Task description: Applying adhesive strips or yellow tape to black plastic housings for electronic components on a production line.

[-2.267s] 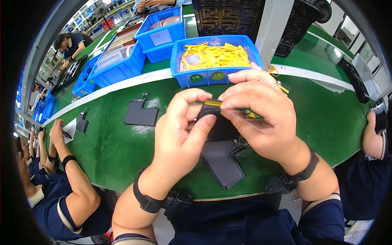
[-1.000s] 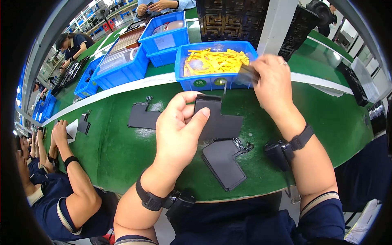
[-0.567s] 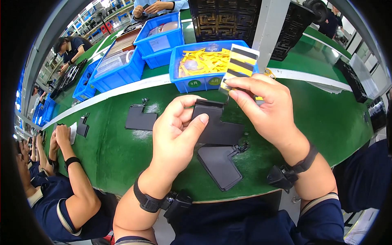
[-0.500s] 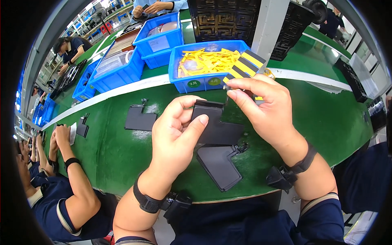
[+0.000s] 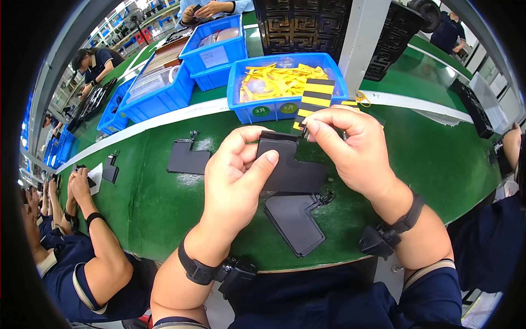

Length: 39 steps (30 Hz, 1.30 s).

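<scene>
My left hand [image 5: 241, 175] is closed on a black L-shaped plastic part [image 5: 290, 171], with the thumb on its face and the fingers behind. At the part's upper right corner, my right hand [image 5: 350, 143] pinches a small dark piece [image 5: 304, 130] between thumb and index finger. The piece is mostly hidden by the fingertips. A black-and-yellow striped strip [image 5: 316, 98] rises behind the right fingers; whether they grip it, I cannot tell. Below the held part lies a similar black part [image 5: 295, 223] with a small fitting at its corner. Another such part [image 5: 189, 157] lies to the left.
A blue bin [image 5: 285, 111] of yellow strips stands beyond my hands, beside a white post [image 5: 366, 41]. More blue bins [image 5: 164, 98] sit at the back left. On the green table's [image 5: 148, 214] left side, a co-worker's hands [image 5: 79, 185] work near another black part [image 5: 110, 170].
My right hand has come down and slightly left to the held part's upper corner. The striped strip has swung more upright and moved left. My left hand and its part have barely moved.
</scene>
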Each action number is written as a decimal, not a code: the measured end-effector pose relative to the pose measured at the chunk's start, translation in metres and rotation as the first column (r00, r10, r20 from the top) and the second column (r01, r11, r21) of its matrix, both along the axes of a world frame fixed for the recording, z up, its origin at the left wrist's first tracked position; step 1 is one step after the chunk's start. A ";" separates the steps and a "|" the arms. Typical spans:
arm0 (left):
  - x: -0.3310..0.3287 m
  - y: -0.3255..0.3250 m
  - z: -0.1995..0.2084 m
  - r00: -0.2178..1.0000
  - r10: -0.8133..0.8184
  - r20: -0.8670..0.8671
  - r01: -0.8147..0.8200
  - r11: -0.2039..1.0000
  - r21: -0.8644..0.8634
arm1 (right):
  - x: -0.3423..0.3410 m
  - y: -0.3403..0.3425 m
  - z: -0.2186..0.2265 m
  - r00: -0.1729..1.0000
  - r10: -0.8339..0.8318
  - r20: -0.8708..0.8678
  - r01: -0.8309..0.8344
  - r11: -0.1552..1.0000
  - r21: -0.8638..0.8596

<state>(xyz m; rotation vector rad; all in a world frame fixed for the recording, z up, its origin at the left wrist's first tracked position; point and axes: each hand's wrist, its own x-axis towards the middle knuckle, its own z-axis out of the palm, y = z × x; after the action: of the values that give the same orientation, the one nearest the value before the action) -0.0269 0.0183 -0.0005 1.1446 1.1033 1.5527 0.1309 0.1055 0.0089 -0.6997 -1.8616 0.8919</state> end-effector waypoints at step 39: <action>-0.025 0.010 -0.004 0.159 0.146 -0.976 -0.155 0.980 0.121 | 0.000 0.008 -0.008 0.934 -0.006 -0.357 -0.066 0.980 -0.188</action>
<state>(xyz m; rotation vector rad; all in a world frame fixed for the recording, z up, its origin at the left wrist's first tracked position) -0.0516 0.0281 -0.0040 2.2322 2.1181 0.7047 0.1310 0.1137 0.0011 -0.5830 -1.4767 1.1535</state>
